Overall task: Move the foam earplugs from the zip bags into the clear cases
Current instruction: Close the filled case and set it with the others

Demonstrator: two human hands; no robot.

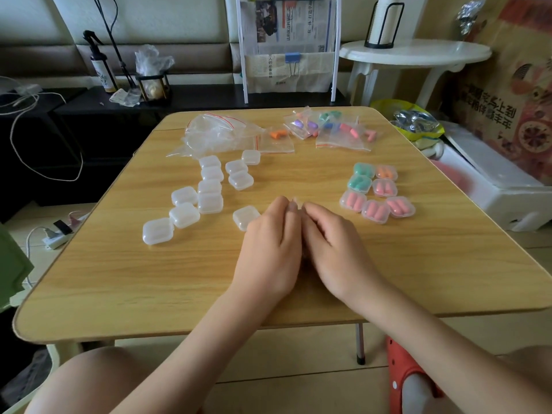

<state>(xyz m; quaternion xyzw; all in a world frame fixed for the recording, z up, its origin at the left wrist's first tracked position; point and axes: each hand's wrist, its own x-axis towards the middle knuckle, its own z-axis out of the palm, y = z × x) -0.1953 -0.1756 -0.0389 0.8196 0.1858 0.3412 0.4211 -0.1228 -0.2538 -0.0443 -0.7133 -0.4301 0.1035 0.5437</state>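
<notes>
My left hand (268, 246) and my right hand (334, 246) are pressed together at the middle of the wooden table (301, 168). Their fingers curl round a small clear case (296, 201); only a sliver of it shows at the fingertips. Several empty clear cases (209, 186) lie to the left, one lone case (245, 217) right beside my left hand. Several filled cases (377, 189) holding pink, green and orange earplugs sit to the right. At the far edge lie zip bags with coloured earplugs (337, 130), one bag with orange earplugs (276, 138), and emptied bags (218, 132).
A white round side table (415, 52) and a white box (490, 177) stand right of the table. A magazine rack (289, 46) stands behind it. A dark low cabinet (89, 115) with a spray bottle and cables is at the back left.
</notes>
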